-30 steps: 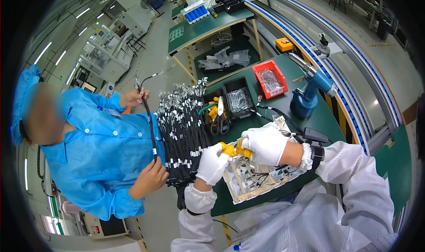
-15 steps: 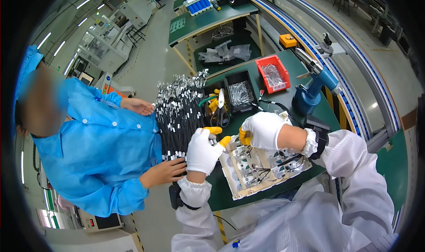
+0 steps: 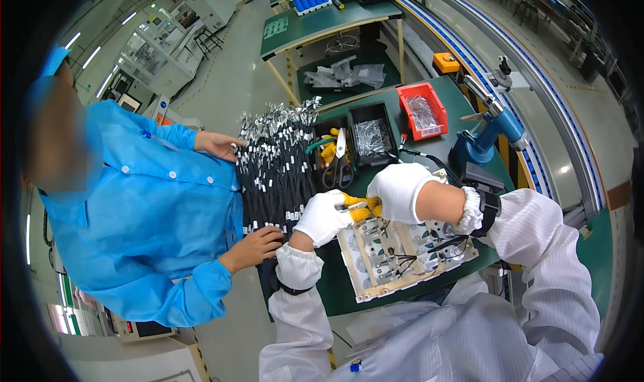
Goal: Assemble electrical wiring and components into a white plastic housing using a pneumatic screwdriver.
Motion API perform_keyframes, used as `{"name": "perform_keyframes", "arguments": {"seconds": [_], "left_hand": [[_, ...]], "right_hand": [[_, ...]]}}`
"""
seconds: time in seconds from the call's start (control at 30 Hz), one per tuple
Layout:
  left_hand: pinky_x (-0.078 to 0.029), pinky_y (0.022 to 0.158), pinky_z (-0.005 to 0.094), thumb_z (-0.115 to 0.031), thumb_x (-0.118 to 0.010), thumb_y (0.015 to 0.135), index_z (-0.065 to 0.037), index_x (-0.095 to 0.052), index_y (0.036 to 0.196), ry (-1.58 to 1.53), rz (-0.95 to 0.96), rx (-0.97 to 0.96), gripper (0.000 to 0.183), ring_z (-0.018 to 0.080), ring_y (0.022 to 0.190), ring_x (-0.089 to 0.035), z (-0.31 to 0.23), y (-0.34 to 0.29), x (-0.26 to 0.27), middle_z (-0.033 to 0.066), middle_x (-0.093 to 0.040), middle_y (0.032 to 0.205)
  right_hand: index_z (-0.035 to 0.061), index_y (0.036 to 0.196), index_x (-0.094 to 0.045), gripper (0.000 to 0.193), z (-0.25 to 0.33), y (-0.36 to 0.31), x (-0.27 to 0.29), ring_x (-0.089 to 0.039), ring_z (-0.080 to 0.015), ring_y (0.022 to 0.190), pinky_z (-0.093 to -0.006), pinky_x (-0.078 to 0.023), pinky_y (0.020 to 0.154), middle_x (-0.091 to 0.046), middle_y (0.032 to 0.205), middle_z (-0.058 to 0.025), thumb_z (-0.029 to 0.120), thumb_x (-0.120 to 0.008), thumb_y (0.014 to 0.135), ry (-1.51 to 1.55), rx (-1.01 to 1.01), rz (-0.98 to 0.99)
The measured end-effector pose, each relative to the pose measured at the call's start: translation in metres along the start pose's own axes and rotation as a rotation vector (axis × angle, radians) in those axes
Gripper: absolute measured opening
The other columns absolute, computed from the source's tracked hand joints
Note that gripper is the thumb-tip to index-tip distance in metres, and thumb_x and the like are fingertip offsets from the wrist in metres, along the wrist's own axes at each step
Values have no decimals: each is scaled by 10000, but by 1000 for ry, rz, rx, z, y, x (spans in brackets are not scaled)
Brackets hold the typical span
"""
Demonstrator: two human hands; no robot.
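Observation:
A cream plastic frame (image 3: 363,274) with metal tabs and thin black wires lies on the green table in front of me. My left hand (image 3: 326,217), in a white glove with yellow fingertips, is over the frame's far left corner, its fingers pinched. My right hand (image 3: 402,193), gloved the same way, meets it there with thumb and fingers pressed together. Whatever lies between the fingertips is too small or hidden to make out. A black cable (image 3: 429,158) with a red end passes just beyond my right hand.
Left of the frame lies a big bundle of black cables (image 3: 278,174), touched by a co-worker in blue (image 3: 154,187). Beyond my hands are scissors (image 3: 341,160), a black bin (image 3: 351,137) and red bin (image 3: 441,113) of metal parts, and a blue rivet gun (image 3: 479,147).
My left hand has moved right, so its fingertips now meet those of my right hand. The co-worker's farther hand has shifted onto the cable ends. The view has tilted slightly.

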State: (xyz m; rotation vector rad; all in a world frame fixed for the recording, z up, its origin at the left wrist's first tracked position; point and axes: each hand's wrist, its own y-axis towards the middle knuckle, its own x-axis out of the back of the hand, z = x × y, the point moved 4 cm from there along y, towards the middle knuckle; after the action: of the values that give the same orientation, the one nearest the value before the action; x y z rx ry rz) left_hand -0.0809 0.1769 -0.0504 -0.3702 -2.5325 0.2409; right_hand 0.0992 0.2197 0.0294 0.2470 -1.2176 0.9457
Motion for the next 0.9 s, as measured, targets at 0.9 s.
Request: {"name": "perform_keyframes", "arguments": {"seconds": [0.9], "left_hand": [[-546,766,270,-29,-738,833,35,-748,1027,-24,-130,-61,205,156,844,-694,-4,-8,-6,91,-705,964]], "right_hand": [[46,931,-788,260,-20,-4,-37,-706,-332,719,-363,-564,669,-730,821,-180,282,-789,822,265,208,-230]]}}
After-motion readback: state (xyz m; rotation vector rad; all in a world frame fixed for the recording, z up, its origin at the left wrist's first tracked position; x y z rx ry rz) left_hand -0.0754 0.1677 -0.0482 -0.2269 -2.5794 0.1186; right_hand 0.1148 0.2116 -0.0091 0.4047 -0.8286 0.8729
